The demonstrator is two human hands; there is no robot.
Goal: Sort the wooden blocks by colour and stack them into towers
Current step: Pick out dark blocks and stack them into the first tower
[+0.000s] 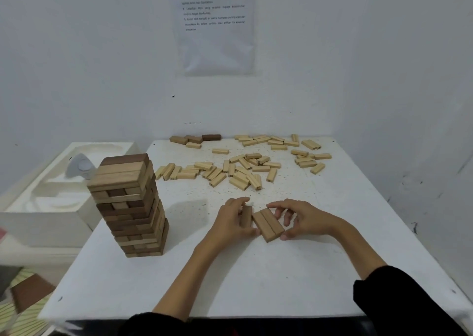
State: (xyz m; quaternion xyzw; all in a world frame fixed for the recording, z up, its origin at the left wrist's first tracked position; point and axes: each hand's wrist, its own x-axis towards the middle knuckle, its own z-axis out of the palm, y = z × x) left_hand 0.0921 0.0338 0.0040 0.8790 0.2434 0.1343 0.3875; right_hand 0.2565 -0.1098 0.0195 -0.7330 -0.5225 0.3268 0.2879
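Near the middle of the counter (230, 279), my left hand (230, 220) pinches a single block (247, 216) just left of the paired blocks (268, 224) my right hand (304, 218) grips, long axes nearly parallel.

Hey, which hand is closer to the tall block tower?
Left. The left hand sits just right of the tower, gripping a block; the right hand is farther right, holding the paired blocks.
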